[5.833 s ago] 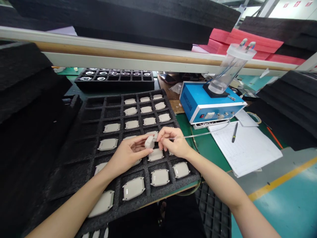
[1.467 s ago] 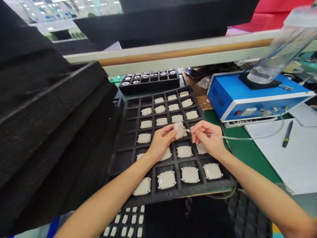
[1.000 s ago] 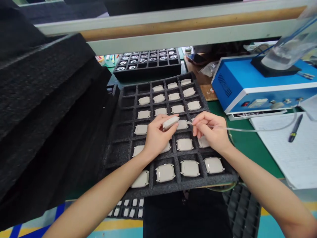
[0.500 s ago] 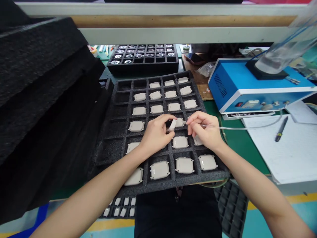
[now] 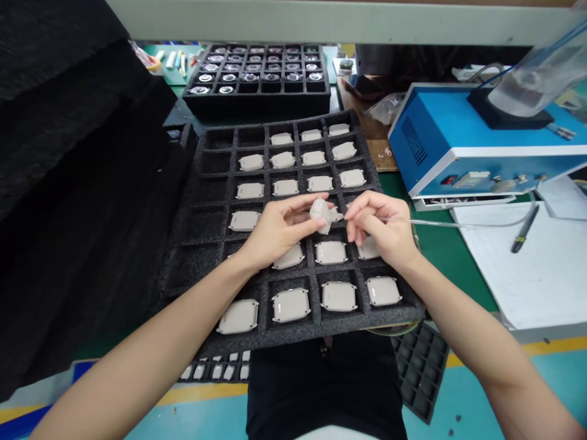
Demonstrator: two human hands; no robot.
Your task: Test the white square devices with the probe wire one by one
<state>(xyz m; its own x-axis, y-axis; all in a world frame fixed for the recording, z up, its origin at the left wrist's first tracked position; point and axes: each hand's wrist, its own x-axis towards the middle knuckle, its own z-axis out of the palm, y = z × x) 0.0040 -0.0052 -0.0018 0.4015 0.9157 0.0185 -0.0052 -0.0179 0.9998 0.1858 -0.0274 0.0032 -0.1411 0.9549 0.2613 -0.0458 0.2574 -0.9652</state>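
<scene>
My left hand (image 5: 275, 231) is closed, with a small beige watch case (image 5: 322, 215) pinched between thumb and fingers, tilted above the black foam tray (image 5: 342, 322). Just to the right, my right hand (image 5: 384, 229) pinches the end of a thin clear tube (image 5: 435, 224). Its tip points left toward the watch case; I cannot tell whether they touch. Similar beige watch cases (image 5: 339, 296) lie in many of the tray's compartments, while the left column's compartments hold none. Other cases are partly hidden under my hands and forearm.
A blue machine (image 5: 440, 143) with a clear cylinder (image 5: 527, 85) stands at right. In front of it are white paper (image 5: 486, 269) and a pen (image 5: 525, 229). Black foam stacks (image 5: 77, 201) rise at left. Behind sits another tray (image 5: 257, 101) of round metallic parts.
The watch case in my left hand has turned, now showing a broader face. My right hand keeps its pinch on the tube. The whole view has shifted slightly.
</scene>
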